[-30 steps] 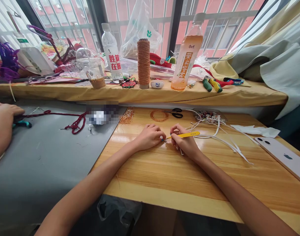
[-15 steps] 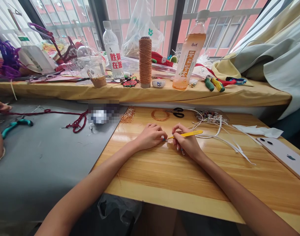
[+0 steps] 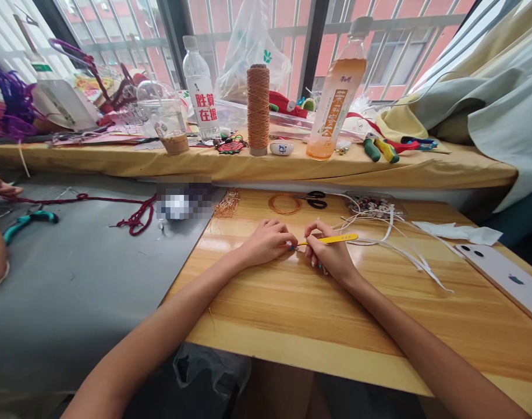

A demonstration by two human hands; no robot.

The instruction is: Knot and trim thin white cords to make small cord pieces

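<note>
My left hand (image 3: 270,243) rests on the wooden table (image 3: 283,314), its thumb and fingertips pinched on a tiny piece with a bit of blue, too small to name. In my right hand (image 3: 327,251) are yellow tweezers (image 3: 341,238), held like a pen. The tips of the tweezers point left and meet the small piece at my left fingertips. Something small and blue shows under my right fingers. White cords (image 3: 397,247) lie just right of my right hand.
Behind my hands lie a copper-coloured thread coil (image 3: 284,204), black scissors (image 3: 317,199) and a bead box (image 3: 371,206). A phone (image 3: 506,276) is at right. At left, another person's hand (image 3: 2,186) holds dark red cord (image 3: 137,220) beside teal pliers (image 3: 30,219). Bottles stand on the ledge.
The tweezers have shifted very slightly left and their angle has flattened a little. My left hand stays almost still, pinching the small piece.
</note>
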